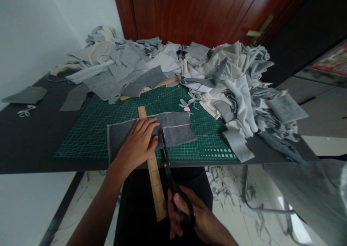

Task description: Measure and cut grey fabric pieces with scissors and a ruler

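Note:
A dark grey piece of fabric [176,134] lies across the green cutting mat, with a pale line along its right part. My left hand [139,139] rests flat on it, fingers stretched out, pressing down over a wooden ruler [155,182]. The ruler's lower end juts past the table edge towards me. In my right hand [187,210] are black-handled scissors [166,163], held by the handles below the table edge. Their blades reach up to the fabric, just right of my left hand, where a cut runs in from its near edge.
Heaped grey and white fabric scraps [130,58] cover the back and right of the table. Beside the mat [89,130], a pink chalk piece [187,109] sits near the fabric. Loose grey pieces [25,95] lie at left. Offcuts [223,188] litter the floor.

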`<act>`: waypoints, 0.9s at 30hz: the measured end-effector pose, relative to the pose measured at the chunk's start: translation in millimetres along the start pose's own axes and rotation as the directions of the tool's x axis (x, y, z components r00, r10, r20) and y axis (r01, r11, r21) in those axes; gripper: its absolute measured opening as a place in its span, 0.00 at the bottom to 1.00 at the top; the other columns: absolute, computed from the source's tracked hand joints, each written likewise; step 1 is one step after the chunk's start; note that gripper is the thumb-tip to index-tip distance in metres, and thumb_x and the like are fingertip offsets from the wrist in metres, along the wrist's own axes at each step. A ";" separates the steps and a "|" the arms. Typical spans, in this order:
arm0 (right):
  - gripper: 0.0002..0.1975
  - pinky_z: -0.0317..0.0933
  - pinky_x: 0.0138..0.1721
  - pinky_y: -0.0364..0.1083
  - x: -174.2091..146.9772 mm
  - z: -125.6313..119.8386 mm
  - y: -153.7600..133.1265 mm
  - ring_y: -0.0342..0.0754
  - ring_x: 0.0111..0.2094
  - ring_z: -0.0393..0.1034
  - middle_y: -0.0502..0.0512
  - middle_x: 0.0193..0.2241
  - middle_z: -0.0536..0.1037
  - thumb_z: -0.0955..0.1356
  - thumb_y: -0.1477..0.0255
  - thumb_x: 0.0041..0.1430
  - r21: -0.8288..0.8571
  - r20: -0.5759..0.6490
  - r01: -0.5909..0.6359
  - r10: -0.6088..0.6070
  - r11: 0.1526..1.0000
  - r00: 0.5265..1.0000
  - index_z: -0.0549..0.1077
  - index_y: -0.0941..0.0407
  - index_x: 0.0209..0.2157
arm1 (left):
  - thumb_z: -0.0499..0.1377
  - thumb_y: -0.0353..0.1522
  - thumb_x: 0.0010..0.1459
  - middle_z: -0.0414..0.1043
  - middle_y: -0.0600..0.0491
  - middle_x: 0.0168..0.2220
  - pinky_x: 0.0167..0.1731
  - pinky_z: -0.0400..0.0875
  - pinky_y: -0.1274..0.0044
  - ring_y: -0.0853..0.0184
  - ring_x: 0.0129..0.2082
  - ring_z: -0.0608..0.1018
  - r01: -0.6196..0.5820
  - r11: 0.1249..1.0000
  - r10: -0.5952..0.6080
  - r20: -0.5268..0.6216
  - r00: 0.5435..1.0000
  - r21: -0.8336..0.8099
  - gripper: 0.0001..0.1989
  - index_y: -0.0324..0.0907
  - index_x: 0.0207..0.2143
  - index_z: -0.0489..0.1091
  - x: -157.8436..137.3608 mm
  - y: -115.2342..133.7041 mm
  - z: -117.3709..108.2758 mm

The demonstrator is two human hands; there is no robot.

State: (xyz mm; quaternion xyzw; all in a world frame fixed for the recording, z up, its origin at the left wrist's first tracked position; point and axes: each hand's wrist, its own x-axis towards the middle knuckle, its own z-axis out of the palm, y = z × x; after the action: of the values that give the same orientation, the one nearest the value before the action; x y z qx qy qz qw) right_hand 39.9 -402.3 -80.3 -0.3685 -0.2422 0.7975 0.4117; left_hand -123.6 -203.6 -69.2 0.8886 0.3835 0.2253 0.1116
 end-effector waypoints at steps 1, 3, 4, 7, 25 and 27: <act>0.26 0.69 0.30 0.43 -3.3 -1.3 1.3 0.36 0.20 0.59 0.41 0.25 0.63 0.70 0.46 0.63 0.033 0.022 0.002 -0.003 0.999 1.000 0.65 0.56 0.41 | 0.50 0.31 0.69 0.65 0.42 0.66 0.71 0.55 0.51 0.52 0.69 0.64 -0.004 1.000 0.004 0.005 1.000 0.009 0.19 0.41 0.60 0.66 -0.6 -0.9 0.4; 0.27 0.69 0.32 0.44 -10.2 -4.5 2.4 0.36 0.20 0.60 0.42 0.26 0.63 0.70 0.46 0.62 0.100 0.071 -0.010 0.003 0.995 0.997 0.66 0.56 0.43 | 0.50 0.31 0.69 0.64 0.42 0.67 0.72 0.54 0.51 0.51 0.70 0.63 -0.010 1.000 0.010 0.012 1.000 0.023 0.20 0.41 0.61 0.66 -1.9 -2.6 1.0; 0.28 0.69 0.31 0.43 -13.7 -6.8 1.9 0.36 0.20 0.60 0.42 0.26 0.63 0.71 0.45 0.62 0.128 0.093 -0.024 0.012 0.991 0.996 0.66 0.55 0.43 | 0.50 0.31 0.69 0.63 0.42 0.68 0.72 0.54 0.51 0.51 0.70 0.62 -0.014 1.000 0.014 0.015 1.000 0.025 0.21 0.41 0.62 0.66 -2.6 -3.6 0.9; 0.29 0.64 0.27 0.39 -26.0 -18.7 -4.5 0.36 0.20 0.59 0.43 0.26 0.63 0.71 0.44 0.60 0.130 0.118 -0.056 0.040 0.990 0.992 0.67 0.56 0.45 | 0.51 0.31 0.68 0.62 0.41 0.69 0.71 0.55 0.50 0.49 0.71 0.62 -0.034 0.999 0.033 0.029 0.999 0.020 0.22 0.42 0.63 0.66 -4.3 -8.7 -1.7; 0.36 0.46 0.18 0.42 -74.9 -142.1 -216.1 0.31 0.17 0.64 0.50 0.17 0.70 0.43 0.69 0.61 -0.246 -0.419 -0.505 0.379 0.827 0.825 0.72 0.81 0.33 | 0.51 0.30 0.66 0.69 0.53 0.67 0.73 0.50 0.54 0.58 0.71 0.64 -0.294 0.955 0.296 0.234 0.926 -0.046 0.24 0.52 0.61 0.72 10.6 -84.9 -58.0; 0.38 0.45 0.17 0.43 -63.0 -140.1 -224.9 0.31 0.15 0.61 0.50 0.16 0.68 0.42 0.67 0.60 -0.109 -0.458 -0.546 0.446 0.830 0.769 0.71 0.81 0.31 | 0.50 0.31 0.68 0.68 0.53 0.67 0.74 0.49 0.54 0.58 0.70 0.65 -0.297 0.954 0.287 0.193 0.938 0.026 0.22 0.51 0.61 0.72 2.3 -62.6 -59.1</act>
State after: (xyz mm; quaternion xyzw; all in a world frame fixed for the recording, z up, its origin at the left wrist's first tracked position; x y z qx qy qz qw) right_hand 282.3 -321.0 13.7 -0.6259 -0.1357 0.7467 0.1795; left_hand -190.4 -157.8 -40.1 0.9556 0.2413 0.1445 0.0881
